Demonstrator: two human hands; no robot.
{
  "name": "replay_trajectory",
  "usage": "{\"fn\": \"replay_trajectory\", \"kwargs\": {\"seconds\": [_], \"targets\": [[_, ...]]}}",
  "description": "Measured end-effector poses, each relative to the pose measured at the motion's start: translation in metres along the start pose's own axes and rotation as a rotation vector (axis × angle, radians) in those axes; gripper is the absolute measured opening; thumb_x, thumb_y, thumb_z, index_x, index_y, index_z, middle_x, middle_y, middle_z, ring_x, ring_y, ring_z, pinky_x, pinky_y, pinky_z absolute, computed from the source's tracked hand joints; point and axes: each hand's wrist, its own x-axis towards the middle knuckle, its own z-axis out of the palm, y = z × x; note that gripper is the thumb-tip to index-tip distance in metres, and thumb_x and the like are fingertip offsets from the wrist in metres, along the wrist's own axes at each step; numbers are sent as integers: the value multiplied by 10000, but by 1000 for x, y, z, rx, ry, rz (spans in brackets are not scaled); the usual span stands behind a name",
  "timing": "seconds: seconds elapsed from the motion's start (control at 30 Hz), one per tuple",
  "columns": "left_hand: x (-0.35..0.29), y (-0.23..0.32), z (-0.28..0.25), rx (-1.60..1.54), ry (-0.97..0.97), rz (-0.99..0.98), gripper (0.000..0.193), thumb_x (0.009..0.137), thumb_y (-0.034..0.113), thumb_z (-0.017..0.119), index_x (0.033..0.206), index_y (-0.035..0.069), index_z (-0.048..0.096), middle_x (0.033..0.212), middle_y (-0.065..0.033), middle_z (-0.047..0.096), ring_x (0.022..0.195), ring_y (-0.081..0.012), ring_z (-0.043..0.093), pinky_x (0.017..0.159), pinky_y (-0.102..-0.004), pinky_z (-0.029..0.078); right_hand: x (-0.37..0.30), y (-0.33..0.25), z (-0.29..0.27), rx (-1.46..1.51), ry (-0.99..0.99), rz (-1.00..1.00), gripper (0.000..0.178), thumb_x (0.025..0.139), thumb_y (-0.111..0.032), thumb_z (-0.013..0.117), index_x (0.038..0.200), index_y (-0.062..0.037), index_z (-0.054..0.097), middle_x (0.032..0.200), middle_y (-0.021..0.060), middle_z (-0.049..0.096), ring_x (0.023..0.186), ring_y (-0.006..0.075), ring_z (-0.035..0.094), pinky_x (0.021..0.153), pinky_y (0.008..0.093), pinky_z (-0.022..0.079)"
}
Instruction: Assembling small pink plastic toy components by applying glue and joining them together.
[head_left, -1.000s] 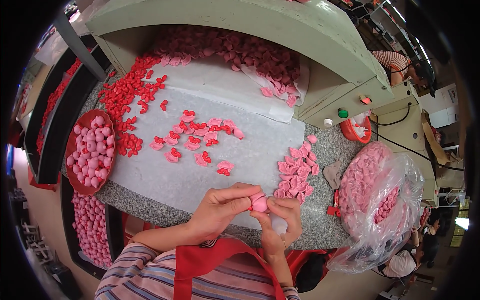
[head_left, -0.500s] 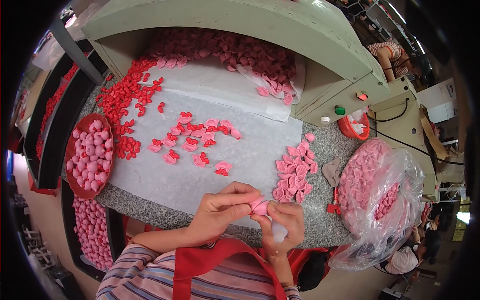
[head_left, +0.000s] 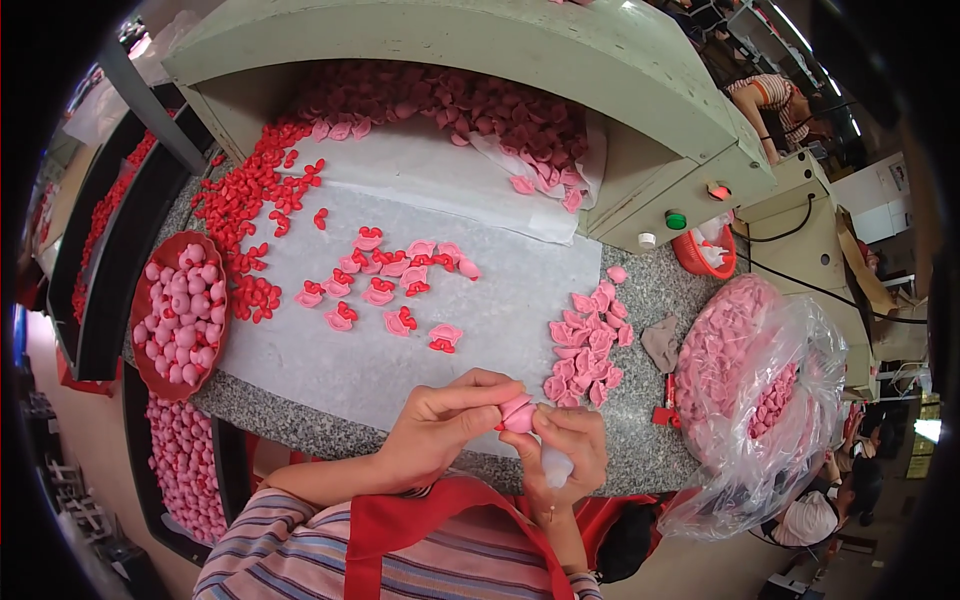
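Observation:
Close to the table's front edge, both hands meet at a small pink molded piece with a bit of red at its left side. My left hand pinches it between thumb and fingers. From the other side, the thumb and fingertips of my right hand press on the same piece. A small whitish translucent bottle is tucked in the right palm. Beyond the hands, several pink pieces with red bow-shaped parts lie on the white paper sheet. Loose pink shells are heaped right of them.
A greenish metal housing arches over more pink shells. Red bow-shaped parts spread at the left, beside a red basket of pink balls. On the right lie a plastic bag of pink shells, a grey cloth and a small red basket.
The two pink parts between my fingertips, slightly apart before, now sit closer together. Both hands stay in nearly the same place. A co-worker at the upper right has shifted a little.

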Motion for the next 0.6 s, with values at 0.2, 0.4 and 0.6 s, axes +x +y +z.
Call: {"fn": "replay_trajectory", "kwargs": {"seconds": [0.2, 0.4, 0.6], "targets": [[-1, 0, -2, 102, -34, 51, 261, 847, 30, 527, 1099, -28, 561, 1133, -148, 467, 1053, -227, 471, 911, -332, 378, 1, -3, -2, 7, -9, 3, 305, 563, -81, 800, 819, -23, 646, 802, 93, 598, 641, 181, 578, 530, 249, 479], [-4, -1, -2, 83, -46, 79, 273, 833, 23, 544, 1102, -5, 568, 1141, -155, 466, 1051, -225, 467, 908, -331, 378, -2, -7, -4, 1, -64, 69, 309, 590, -115, 790, 844, -60, 625, 824, 75, 576, 711, 194, 556, 621, 292, 457], [-4, 1, 2, 121, -36, 99, 366, 745, -88, 593, 1098, 9, 576, 1131, -138, 473, 1028, -200, 488, 847, -285, 445, -3, -5, -3, -3, -48, 29, 251, 629, -110, 769, 823, -46, 624, 816, 79, 586, 694, 192, 564, 606, 290, 462]]}}
